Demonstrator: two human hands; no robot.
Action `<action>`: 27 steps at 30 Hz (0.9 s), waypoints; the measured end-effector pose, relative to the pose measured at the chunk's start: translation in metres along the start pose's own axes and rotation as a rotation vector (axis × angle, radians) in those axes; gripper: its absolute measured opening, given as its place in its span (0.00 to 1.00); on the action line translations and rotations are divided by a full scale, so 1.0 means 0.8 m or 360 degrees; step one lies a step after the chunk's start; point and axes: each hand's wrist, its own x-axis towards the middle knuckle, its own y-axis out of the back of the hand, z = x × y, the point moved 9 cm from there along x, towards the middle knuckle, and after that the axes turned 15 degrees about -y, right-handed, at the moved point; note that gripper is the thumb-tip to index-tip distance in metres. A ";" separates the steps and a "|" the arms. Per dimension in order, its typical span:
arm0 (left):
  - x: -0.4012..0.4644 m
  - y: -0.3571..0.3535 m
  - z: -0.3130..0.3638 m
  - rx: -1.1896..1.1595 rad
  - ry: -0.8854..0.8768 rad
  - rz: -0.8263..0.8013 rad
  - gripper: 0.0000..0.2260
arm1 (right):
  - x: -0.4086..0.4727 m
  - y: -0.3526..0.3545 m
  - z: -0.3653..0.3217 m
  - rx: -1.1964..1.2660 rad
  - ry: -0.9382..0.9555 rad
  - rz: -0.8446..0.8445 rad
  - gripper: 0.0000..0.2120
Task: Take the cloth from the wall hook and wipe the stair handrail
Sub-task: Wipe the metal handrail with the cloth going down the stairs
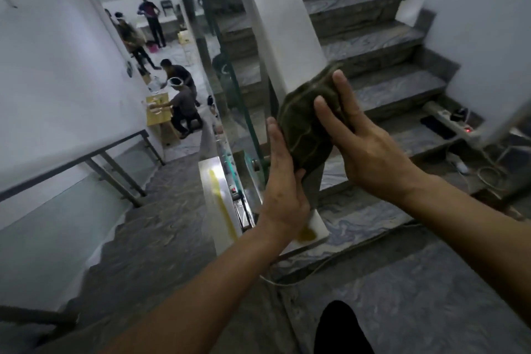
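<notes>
Here both hands are pressing a dark green cloth point(309, 121) between them, left hand point(283, 181) flat beneath, right hand point(365, 149) on top, above the steel handrail point(214, 195). Folding seems underway; next, lowering it onto the rail.

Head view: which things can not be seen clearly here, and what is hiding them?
- Cloth: head view; its middle is covered by the left hand and right hand, and motion blur hides its weave.
- Wall hook: not in this view at all.
- Handrail: its near end lies behind the left forearm.
- People on the lower floor: too small and blurred to tell what they handle.
- Power strip on the step: too dim to read.
</notes>
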 end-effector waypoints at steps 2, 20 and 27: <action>-0.010 -0.006 -0.009 -0.0123 -0.0113 -0.0136 0.32 | -0.018 -0.017 -0.007 -0.0022 -0.0153 0.0074 0.34; -0.149 -0.020 -0.078 0.0776 0.0098 -0.1761 0.34 | -0.188 -0.178 -0.013 -0.0135 -0.1442 -0.0779 0.43; -0.182 -0.029 -0.086 0.0673 0.0222 -0.1817 0.34 | -0.199 -0.200 -0.003 -0.0315 -0.1657 -0.0945 0.30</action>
